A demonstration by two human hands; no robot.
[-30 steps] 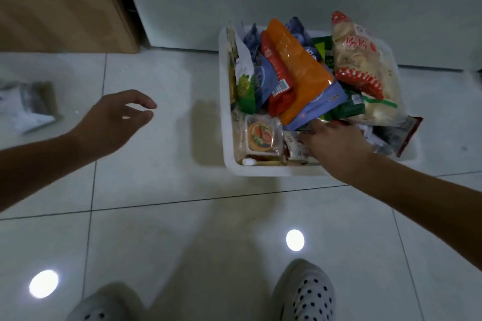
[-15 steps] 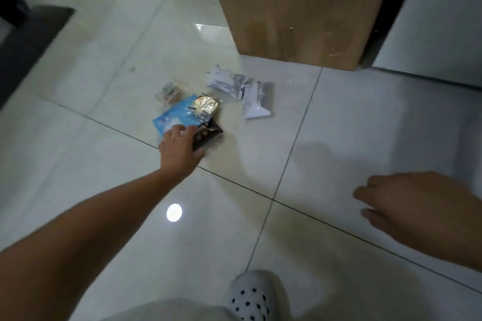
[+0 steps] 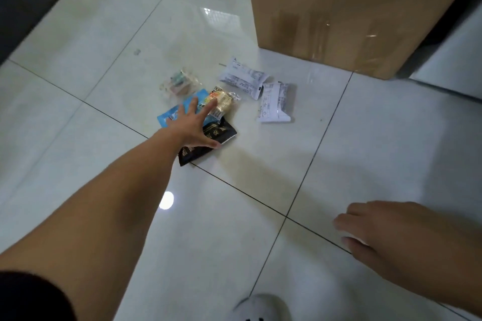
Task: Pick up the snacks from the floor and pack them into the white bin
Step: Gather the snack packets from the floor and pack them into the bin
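Note:
Several snack packets lie on the white tiled floor: a black packet point(image 3: 221, 133), a blue packet point(image 3: 169, 116), a yellow cake in clear wrap point(image 3: 221, 103), a clear packet point(image 3: 178, 82) and two white packets point(image 3: 242, 77) point(image 3: 275, 105). My left hand point(image 3: 194, 126) reaches over them with fingers spread, resting on the blue and black packets, fingertips at the yellow cake. My right hand point(image 3: 386, 237) hovers low over the floor at the right, fingers loosely curled, holding nothing. The white bin is out of view.
A large cardboard box point(image 3: 352, 8) stands on the floor behind the snacks. A dark mat point(image 3: 28, 0) lies at the far left. A white panel point(image 3: 448, 65) runs at the far right. My slipper point(image 3: 260, 307) shows at the bottom edge.
The view swung left from the filled bin to the snacks on the floor. My left hand reached further onto the pile and spread its fingers. My right hand left the bin.

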